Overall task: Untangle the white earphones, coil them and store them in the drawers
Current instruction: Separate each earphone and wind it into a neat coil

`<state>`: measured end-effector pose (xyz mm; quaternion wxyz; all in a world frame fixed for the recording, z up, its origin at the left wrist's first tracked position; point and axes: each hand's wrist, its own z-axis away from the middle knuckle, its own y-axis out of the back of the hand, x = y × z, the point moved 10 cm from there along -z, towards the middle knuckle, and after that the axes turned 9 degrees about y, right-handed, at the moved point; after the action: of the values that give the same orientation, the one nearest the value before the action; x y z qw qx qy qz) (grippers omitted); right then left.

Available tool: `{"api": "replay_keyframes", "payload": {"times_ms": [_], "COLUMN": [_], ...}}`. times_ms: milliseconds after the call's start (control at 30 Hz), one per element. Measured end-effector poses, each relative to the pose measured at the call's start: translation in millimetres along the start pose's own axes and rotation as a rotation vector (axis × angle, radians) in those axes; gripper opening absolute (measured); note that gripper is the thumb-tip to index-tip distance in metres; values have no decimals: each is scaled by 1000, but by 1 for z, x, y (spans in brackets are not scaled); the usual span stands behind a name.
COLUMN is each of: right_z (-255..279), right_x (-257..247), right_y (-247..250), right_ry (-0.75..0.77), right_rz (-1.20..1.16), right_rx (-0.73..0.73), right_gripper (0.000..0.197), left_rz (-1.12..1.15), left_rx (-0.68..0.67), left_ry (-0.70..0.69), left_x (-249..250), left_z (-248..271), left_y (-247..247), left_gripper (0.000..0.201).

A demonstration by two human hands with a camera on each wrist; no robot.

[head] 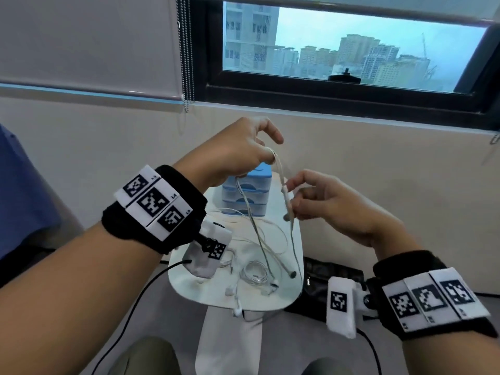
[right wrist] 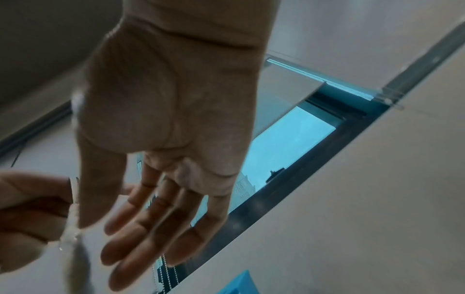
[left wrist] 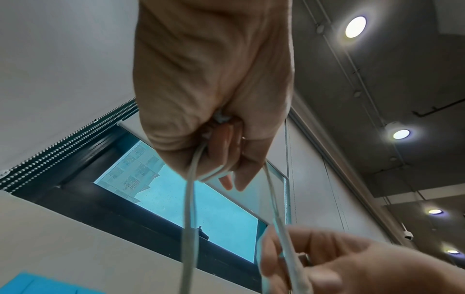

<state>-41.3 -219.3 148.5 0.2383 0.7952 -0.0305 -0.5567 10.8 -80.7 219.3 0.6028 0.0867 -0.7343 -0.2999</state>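
My left hand (head: 266, 150) is raised above the table and grips a loop of the white earphone cable (head: 278, 169) in its curled fingers. From the left wrist view, the left hand (left wrist: 226, 159) is a fist with two cable strands (left wrist: 188, 199) hanging from it. My right hand (head: 290, 197) sits lower and to the right, pinching the cable's inline remote (head: 286, 198) between thumb and forefinger. The strands drop to a tangle of white earphones (head: 254, 272) on the table. The blue drawers (head: 247, 196) stand behind, partly hidden by my left hand. The right wrist view is blurred.
The small white table (head: 292, 296) has an earbud (head: 237, 311) hanging over its front edge. A black bag (head: 332, 274) lies on the floor to its right. Blue fabric (head: 21, 198) is at far left. A bead chain (head: 186, 77) hangs by the window.
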Motion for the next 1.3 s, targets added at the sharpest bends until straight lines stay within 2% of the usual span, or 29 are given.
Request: {"api": "replay_keyframes", "payload": {"times_ms": [67,200,333,467,567,633,700,767,833,900,967,1100,1200,1300], "right_z": [-2,-6,-17,-16,-12,-9,-6,-3,-1,-2,-4,-8,-8,-5], "right_x": [-9,-19,-19,-15,-11,-8,-8,-11,-13,-11,-10,-5,12,34], "right_y": [1,-21,-25,-4,2,6,14,23,27,30,35,46,52,51], "right_ry": [27,71,124,114,93,80,80,97,108,116,132,149,108,38], "right_rz": [68,48,188,256,275,289,297,308,304,278,225,111,8,-106], "right_rx": [12,-25,68,207,230,267,342,428,478,518,565,603,628,650], "right_gripper": [25,24,12,19,22,22,24,29,26,21,25,37,29,19], "left_rz": [0,-1,3,18,78,123,184,264,391,500,538,651,742,818], "left_rx": [10,51,81,78,71,28,-79,-208,-295,-329,-367,-446,-467,-424], "left_ry": [15,28,42,62,79,85,93,97,105,153,159,68,-9,-104], "left_x": [-2,-5,-10,-24,-37,-45,-52,-60,-68,-80,-87,-85,-76,-62], "left_z": [1,3,5,9,13,18,25,35,43,48,52,62,67,70], "left_y": [3,6,10,23,32,32,26,16,9,3,-5,-17,-15,-4], "left_gripper": [26,25,26,22,13,6,5,12,23,31,31,32,33,25]}}
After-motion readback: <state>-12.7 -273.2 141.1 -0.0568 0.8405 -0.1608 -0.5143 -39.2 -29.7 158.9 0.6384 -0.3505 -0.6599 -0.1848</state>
